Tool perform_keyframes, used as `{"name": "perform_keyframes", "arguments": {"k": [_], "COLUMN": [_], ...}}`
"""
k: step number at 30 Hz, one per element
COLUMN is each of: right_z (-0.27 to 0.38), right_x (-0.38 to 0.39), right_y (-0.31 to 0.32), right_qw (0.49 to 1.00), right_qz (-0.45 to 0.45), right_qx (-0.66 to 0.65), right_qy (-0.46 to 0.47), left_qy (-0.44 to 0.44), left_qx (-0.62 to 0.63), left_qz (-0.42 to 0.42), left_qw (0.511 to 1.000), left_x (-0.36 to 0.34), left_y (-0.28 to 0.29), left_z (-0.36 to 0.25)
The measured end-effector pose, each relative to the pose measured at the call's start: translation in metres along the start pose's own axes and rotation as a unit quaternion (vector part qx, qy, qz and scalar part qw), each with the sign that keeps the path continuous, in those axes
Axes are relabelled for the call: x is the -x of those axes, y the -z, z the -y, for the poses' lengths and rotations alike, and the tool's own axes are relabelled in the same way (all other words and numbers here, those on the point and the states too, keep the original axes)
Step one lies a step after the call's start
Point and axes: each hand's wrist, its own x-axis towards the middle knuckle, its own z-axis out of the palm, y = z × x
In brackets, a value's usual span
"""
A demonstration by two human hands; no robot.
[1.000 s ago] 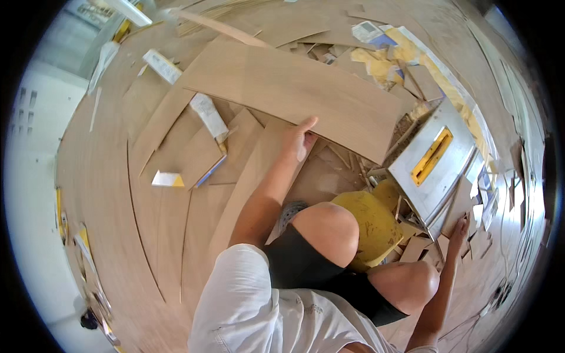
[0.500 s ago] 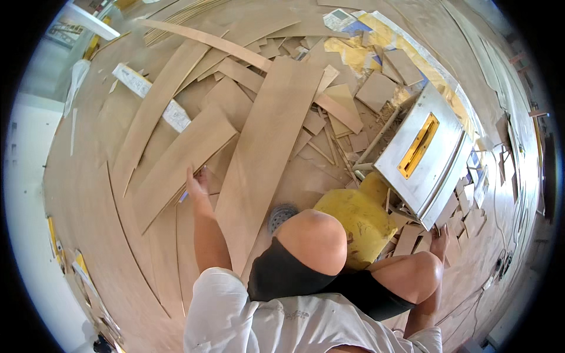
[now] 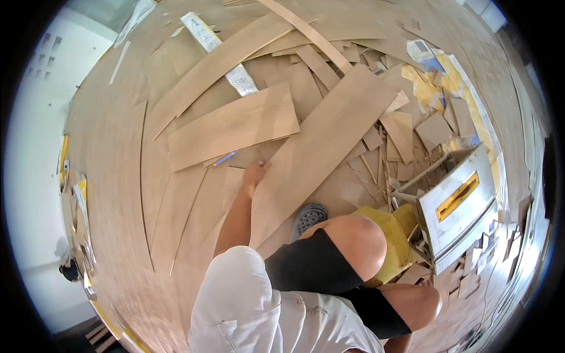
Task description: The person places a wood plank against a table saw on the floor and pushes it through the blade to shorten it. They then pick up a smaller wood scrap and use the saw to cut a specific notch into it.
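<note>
Left hand (image 3: 257, 173), one, at left edge of one long plank (image 3: 321, 153), centre of frame; fingers partly hidden, cannot tell whether pinching; right hand out of sight; one shorter board (image 3: 235, 125), left of centre; one silver machine (image 3: 432, 220), right; one grey clog (image 3: 307, 220), lower centre; brownish floor (image 3: 106, 206), offcuts (image 3: 434, 130) upper right; white wall (image 3: 41, 147), far left.

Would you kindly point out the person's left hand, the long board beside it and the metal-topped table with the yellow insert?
Left hand (image 3: 255, 173): head view, back of the hand.
Long board (image 3: 322, 153): head view, middle of its upper face.
Metal-topped table (image 3: 465, 213): head view, bare metal of its top.
</note>
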Motion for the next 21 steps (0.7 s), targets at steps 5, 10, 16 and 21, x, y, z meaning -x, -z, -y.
{"name": "perform_keyframes", "arguments": {"k": [5,10,16,21], "right_z": [-0.02,-0.044,0.064,0.19], "right_x": [-0.015,-0.042,-0.044,-0.05], "right_y": [0.013,0.058,0.055,0.089], "right_qw": [0.998,0.974,0.982,0.966], "right_qz": [0.009,-0.004,-0.038,-0.059], "right_qx": [-0.064,-0.184,-0.167,-0.136], "right_qy": [0.023,0.133,0.074,0.209], "left_qy": [0.063,-0.026,-0.001,-0.069], "left_qx": [-0.059,0.009,-0.091,-0.114], "left_qz": [0.165,0.143,-0.008,-0.076], "left_qw": [0.982,0.989,0.996,0.988], "left_x": [-0.001,0.013,0.082,0.086], "left_y": [0.014,-0.013,0.058,0.165], "left_z": [-0.011,-0.026,-0.088,-0.155]}}
